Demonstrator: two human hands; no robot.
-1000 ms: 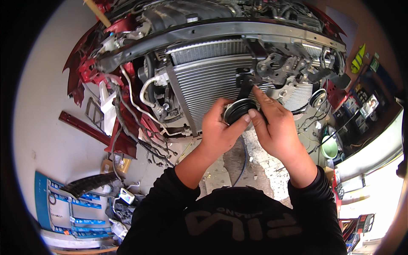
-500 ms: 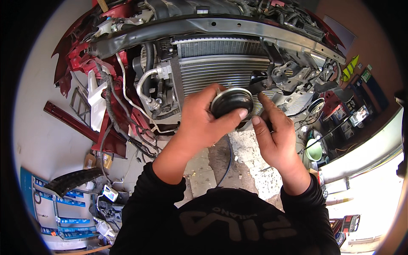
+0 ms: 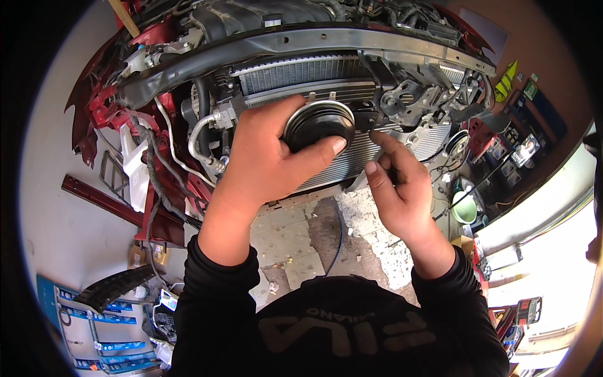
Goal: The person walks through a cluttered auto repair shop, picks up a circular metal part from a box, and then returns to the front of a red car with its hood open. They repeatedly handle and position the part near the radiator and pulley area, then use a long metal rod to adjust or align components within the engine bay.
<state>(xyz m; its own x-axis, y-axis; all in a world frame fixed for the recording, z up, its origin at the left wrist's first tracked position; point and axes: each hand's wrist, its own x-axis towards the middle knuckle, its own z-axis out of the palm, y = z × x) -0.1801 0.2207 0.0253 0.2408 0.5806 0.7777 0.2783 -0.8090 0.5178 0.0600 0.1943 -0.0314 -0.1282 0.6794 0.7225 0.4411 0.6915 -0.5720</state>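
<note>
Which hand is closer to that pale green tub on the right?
Right. The right hand is left of the pale green tub and slightly above it in the view; the left hand is farther left, gripping a round black part.

One left hand (image 3: 259,157) and one right hand (image 3: 405,188) show. There is one handheld black disc (image 3: 319,124), one long crossbeam (image 3: 304,40), one pale green basin (image 3: 464,208), one wooden stick (image 3: 124,17) and one blue hose (image 3: 342,232).

The head-worn fisheye looks steeply down. It faces the radiator (image 3: 345,161) from its front, near by, with floor (image 3: 292,239) below it.
</note>
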